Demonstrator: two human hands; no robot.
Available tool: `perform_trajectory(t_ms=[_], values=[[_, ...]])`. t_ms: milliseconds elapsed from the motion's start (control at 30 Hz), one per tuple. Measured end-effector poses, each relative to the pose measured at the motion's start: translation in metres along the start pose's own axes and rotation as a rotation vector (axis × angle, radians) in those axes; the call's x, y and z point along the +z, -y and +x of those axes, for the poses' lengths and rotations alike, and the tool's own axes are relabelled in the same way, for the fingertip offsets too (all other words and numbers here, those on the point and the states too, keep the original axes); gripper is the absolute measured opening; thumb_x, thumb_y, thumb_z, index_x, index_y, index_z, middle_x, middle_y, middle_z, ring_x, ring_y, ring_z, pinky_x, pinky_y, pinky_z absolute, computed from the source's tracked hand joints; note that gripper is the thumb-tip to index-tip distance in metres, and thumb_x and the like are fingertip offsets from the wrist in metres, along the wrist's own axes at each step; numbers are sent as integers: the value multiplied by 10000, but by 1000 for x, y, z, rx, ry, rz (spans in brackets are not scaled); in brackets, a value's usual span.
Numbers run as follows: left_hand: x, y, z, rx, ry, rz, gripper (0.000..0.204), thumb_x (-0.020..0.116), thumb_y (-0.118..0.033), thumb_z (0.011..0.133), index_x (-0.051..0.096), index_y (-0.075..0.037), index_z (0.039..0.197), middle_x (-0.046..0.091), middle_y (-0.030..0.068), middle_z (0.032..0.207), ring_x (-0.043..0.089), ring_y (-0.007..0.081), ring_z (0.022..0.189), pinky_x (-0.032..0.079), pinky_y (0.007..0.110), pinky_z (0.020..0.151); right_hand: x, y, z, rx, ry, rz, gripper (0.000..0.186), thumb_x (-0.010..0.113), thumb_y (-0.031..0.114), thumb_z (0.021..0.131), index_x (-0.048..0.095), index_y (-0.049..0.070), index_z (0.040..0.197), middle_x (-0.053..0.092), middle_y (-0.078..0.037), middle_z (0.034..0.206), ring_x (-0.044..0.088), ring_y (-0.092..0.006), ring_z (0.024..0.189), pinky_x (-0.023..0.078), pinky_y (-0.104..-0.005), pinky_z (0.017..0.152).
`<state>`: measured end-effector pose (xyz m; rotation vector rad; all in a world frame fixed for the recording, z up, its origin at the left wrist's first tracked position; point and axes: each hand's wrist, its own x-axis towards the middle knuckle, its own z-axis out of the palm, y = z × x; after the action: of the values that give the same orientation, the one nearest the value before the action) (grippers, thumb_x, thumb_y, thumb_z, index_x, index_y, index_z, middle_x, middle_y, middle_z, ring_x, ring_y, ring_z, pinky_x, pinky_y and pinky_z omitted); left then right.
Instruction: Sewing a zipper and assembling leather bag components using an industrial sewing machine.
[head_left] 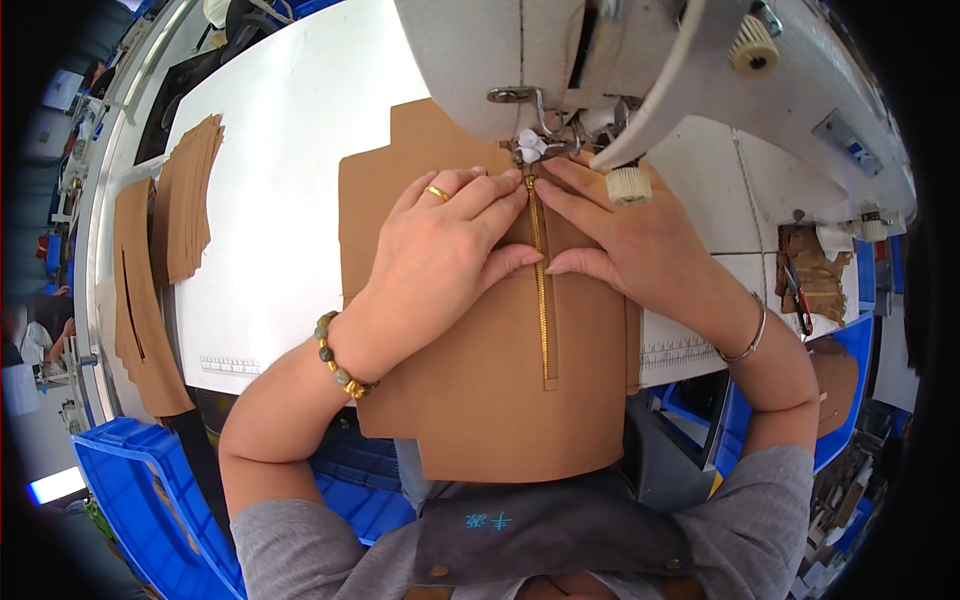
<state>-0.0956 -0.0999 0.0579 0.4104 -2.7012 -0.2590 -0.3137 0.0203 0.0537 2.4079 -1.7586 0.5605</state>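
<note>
A brown leather-like panel (490, 420) lies flat under the sewing machine head (480, 50) and hangs over the table's front edge. Down its middle runs a brass-toothed zipper (544, 320) set in a narrow slot. My left hand (430, 245), wearing a gold ring, rests palm down left of the zipper, fingertips close to the presser foot area (530, 150). To the right of the zipper, my right hand (635, 235) presses on the panel with fingers spread. Both thumbs point inward at the zipper. The machine partly hides the right fingertips; the needle cannot be made out.
Stacked brown pieces (185, 200) and a slit brown strip (145, 300) lie on the left. Blue crates (150, 480) stand below the white tabletop (280, 120). At right are brown scraps (820, 270) and a red-and-black hand tool (797, 300). Another person appears far left.
</note>
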Motion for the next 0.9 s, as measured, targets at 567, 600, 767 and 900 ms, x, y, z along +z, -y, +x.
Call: perform_trajectory(t_ms=[567, 600, 767, 900], values=[[0, -3, 1, 2, -17, 84, 563, 794, -404, 841, 750, -32, 1263, 709, 86, 1331, 642, 313, 1248, 521, 427, 1047, 5, -2, -1, 9, -10, 13, 590, 773, 480, 840, 694, 59, 1245, 661, -98, 1333, 559, -309, 1344, 408, -528, 1167], [0, -2, 2, 3, -20, 90, 566, 794, -406, 841, 750, -32, 1263, 710, 86, 1333, 643, 311, 1248, 521, 426, 1047, 4, -2, 0, 10, -11, 11, 590, 773, 480, 840, 694, 59, 1245, 661, -98, 1333, 559, -309, 1344, 408, -528, 1167], [0, -2, 2, 6, -17, 89, 572, 793, -410, 838, 751, -30, 1263, 712, 85, 1334, 643, 305, 1247, 520, 423, 1049, -21, -15, 9, 167, -77, -25, 321, 755, 357, 926, 783, 70, 1065, 769, -98, 948, 745, -270, 929, 539, -443, 988], [1, -1, 1, 8, -20, 87, 576, 794, -415, 835, 752, -31, 1262, 717, 82, 1324, 647, 300, 1240, 516, 419, 1053, -36, -30, 14, 369, -437, 259, 206, 669, 176, 987, 823, 39, 994, 731, -103, 748, 676, -235, 638, 497, -329, 596]])
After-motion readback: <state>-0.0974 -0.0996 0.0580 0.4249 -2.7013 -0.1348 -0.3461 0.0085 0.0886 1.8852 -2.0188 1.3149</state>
